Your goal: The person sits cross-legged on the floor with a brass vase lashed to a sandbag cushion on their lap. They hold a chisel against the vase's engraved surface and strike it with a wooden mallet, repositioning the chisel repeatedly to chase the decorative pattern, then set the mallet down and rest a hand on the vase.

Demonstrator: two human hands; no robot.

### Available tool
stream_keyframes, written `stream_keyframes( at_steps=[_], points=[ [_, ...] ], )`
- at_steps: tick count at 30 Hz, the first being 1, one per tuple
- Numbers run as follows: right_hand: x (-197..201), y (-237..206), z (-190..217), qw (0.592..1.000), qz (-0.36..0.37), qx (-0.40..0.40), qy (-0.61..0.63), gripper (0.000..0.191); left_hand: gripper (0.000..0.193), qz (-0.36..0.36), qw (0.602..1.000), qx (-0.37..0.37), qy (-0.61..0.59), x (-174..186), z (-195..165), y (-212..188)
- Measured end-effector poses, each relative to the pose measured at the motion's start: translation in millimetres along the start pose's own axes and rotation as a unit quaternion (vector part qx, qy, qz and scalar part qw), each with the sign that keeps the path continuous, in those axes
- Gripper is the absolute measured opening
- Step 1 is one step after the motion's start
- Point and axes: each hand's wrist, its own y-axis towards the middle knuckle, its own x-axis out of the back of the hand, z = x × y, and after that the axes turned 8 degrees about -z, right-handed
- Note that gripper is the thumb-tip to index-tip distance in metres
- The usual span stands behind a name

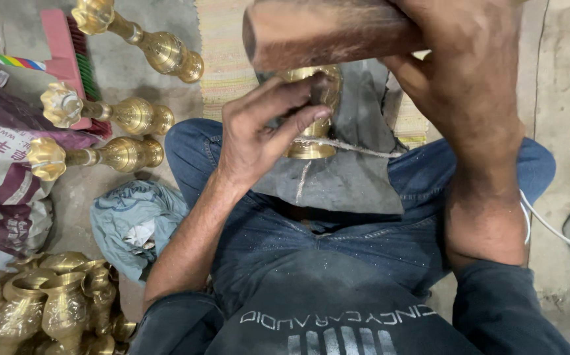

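Left hand (259, 131) pinches the rim of a polished, ribbed brass piece (311, 141) resting on grey cloth (351, 177) over the lap. Right hand (456, 72) clenches a smooth, cylindrical wooden mallet (318, 29) directly above, partly hiding the brass. Fluted brass stands (101, 154) lie left of the left hand.

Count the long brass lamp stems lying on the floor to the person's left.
3: one at the top, one in the middle, one below it, all lying on their sides. More may lie outside the frame.
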Motion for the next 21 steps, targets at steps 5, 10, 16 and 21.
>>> stream_keyframes(
  at_steps=[5,10,16,21],
  points=[
    [-2.4,-1.1,0.6,0.999,0.01,-0.019,-0.05,0.035,0.027,-0.03,0.999,-0.033,0.018,-0.8,-1.6,-7.0],
    [1.8,-10.3,-2.3,0.998,0.004,-0.016,-0.062,0.033,0.026,-0.025,0.997,-0.076,0.014,-4.8,-3.3,-12.6],
    [6.4,-10.5,-3.7,0.998,0.009,-0.013,-0.06,0.031,0.025,-0.027,0.998,-0.028,0.046,-6.7,-0.3,-17.9],
    [11.0,-8.4,-3.4,0.999,0.036,0.001,-0.028,0.03,0.03,-0.024,0.993,-0.074,0.086,-4.1,4.0,-21.9]
  ],
)
